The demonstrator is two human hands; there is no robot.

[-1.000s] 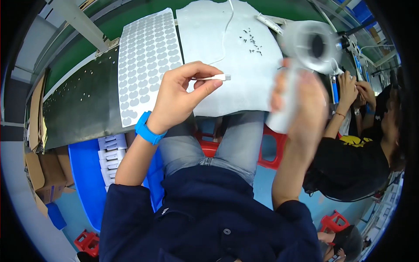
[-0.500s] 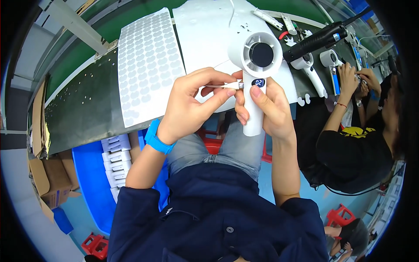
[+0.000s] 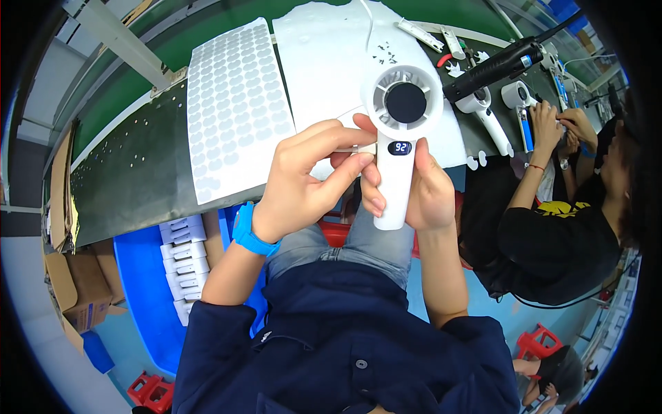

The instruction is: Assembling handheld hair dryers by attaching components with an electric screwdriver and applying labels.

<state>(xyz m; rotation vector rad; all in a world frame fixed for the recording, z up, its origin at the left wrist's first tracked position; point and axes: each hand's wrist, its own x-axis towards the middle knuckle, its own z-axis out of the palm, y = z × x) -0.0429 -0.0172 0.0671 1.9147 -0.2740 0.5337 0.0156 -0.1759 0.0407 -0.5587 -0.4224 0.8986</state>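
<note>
A white handheld fan [image 3: 394,190] with a round head and a black hub is held upright over my lap, its small display lit. My right hand [image 3: 433,196] is wrapped round its handle, the thumb along the right edge. In my left hand [image 3: 303,169], thumb and fingers pinch the white plug of a charging cable [image 3: 367,148]. That plug sits against the left side of the handle just below the fan's head, its metal tip out of sight.
A sheet of grey stickers [image 3: 238,103] and white foam sheeting [image 3: 321,62] cover the bench. A black electric screwdriver [image 3: 496,69] hangs at right, near other fans [image 3: 486,114]. A co-worker [image 3: 558,234] sits at right. A blue bin [image 3: 148,290] with white parts stands at lower left.
The cable's plug, whose metal tip was showing beside the handle, is now right up against it. The fan has come slightly nearer and left, its display digits changed, and my right thumb has left the display.
</note>
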